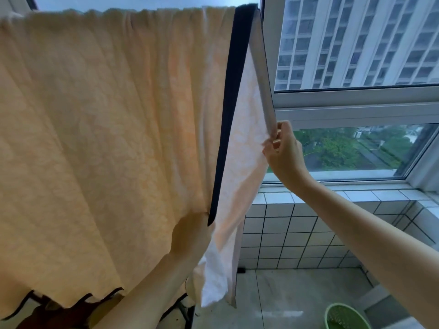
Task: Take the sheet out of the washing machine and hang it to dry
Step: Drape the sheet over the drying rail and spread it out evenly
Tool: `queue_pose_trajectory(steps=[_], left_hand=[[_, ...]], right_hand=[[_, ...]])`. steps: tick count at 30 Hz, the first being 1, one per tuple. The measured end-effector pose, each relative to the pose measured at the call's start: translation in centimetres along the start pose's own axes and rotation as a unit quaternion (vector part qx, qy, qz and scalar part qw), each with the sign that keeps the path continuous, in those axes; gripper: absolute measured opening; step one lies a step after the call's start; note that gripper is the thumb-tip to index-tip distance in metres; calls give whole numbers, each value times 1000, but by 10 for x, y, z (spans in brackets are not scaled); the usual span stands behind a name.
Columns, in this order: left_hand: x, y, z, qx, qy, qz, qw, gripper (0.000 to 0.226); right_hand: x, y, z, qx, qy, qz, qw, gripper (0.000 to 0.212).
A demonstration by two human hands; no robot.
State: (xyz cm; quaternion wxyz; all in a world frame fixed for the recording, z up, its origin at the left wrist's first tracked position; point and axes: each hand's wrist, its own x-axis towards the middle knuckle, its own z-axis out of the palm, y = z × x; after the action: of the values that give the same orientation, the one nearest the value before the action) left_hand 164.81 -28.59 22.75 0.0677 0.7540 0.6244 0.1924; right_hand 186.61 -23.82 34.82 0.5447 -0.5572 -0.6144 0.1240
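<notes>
Left hand (191, 236) up close: I'm gripping the peach sheet (107, 127) at its dark hem (229, 115). Right hand (283, 153) pinches the pale edge (261, 74). The sheet hangs draped above my fingers.

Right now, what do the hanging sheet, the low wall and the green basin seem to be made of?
The sheet: thin matte cloth, maybe cotton; it folds softly and light shows through. The low wall: glazed white tiles, by the dark grout lines. The green basin: probably plastic, smooth, evenly coloured.
</notes>
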Motion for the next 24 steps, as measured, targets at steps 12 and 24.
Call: queue_pose_trajectory(steps=[12,24], left_hand=[[-12,18,-3,-101,43,5,994,45],[-22,18,54,-37,-59,5,998,42]], right_hand=[[-46,36,30,-66,-185,29,980,20],[-57,44,28,63,-183,82,978,17]])
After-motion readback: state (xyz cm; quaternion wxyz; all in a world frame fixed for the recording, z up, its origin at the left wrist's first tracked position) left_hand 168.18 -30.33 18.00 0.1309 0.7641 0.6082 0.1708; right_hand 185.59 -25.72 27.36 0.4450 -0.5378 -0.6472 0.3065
